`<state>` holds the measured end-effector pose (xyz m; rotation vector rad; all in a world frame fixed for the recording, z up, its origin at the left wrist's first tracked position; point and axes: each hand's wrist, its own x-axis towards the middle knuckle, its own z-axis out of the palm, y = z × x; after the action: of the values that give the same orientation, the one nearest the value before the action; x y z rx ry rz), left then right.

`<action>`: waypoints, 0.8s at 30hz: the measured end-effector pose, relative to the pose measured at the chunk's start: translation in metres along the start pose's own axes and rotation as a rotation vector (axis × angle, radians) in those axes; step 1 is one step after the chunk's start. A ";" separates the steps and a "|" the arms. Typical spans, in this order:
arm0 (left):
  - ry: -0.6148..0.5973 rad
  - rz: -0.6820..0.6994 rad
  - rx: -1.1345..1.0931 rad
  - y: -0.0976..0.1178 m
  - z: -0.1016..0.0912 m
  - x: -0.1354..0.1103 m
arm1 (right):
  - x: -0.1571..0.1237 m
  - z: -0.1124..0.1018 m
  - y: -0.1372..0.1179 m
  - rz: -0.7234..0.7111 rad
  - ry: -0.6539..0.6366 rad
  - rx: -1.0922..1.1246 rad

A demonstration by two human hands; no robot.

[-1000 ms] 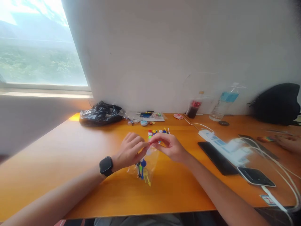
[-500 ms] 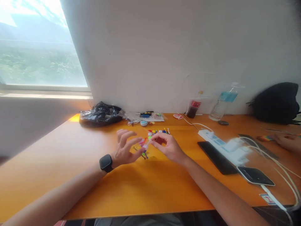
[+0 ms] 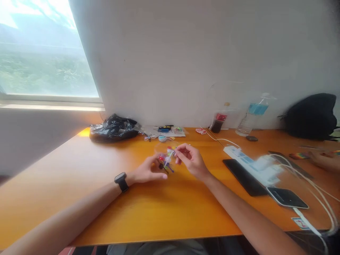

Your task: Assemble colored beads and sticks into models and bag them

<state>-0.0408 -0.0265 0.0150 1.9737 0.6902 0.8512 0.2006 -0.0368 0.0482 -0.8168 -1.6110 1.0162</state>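
Note:
A small clear plastic bag (image 3: 166, 158) with colourful little pieces inside sits just above the orange table (image 3: 79, 170), between my hands. My right hand (image 3: 190, 160) pinches its right edge with fingers curled. My left hand (image 3: 146, 172), with a black watch (image 3: 121, 181) on the wrist, lies low on the table. Its fingers stretch toward the bag's lower left and touch it.
A black plastic bag (image 3: 113, 129) and papers with small tools (image 3: 170, 131) lie by the wall. A cola bottle (image 3: 218, 124), a water bottle (image 3: 251, 118), a power strip (image 3: 247, 160), two phones (image 3: 245, 179) (image 3: 287, 197), cables and a black backpack (image 3: 310, 115) are on the right, where another person's hand (image 3: 322, 160) rests.
The bag went from hanging between both pinching hands to lying bunched near the table. My left hand let go, spread its fingers, then sank flat. Both hands moved slightly away from me.

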 end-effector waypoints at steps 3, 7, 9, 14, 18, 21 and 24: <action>-0.077 -0.060 -0.154 0.004 0.005 0.002 | 0.000 0.002 0.001 0.014 -0.035 0.000; -0.072 -0.095 -0.285 0.000 0.007 0.004 | -0.002 0.005 -0.001 0.011 -0.020 -0.022; -0.046 -0.082 -0.266 -0.004 0.006 0.004 | -0.003 0.007 -0.004 0.030 -0.090 -0.023; -0.047 -0.065 -0.201 -0.006 0.004 0.005 | -0.005 0.009 -0.006 -0.011 -0.018 -0.017; -0.025 -0.091 -0.195 -0.007 0.005 0.006 | -0.006 0.008 -0.004 0.050 -0.123 -0.089; 0.029 -0.103 -0.129 -0.010 0.005 0.006 | -0.006 0.009 -0.001 0.013 -0.071 -0.128; 0.018 -0.107 -0.127 -0.011 0.004 0.005 | -0.006 0.010 0.002 -0.047 -0.107 -0.209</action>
<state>-0.0357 -0.0195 0.0057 1.8020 0.7277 0.8282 0.1923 -0.0440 0.0430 -0.8719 -1.8421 0.8803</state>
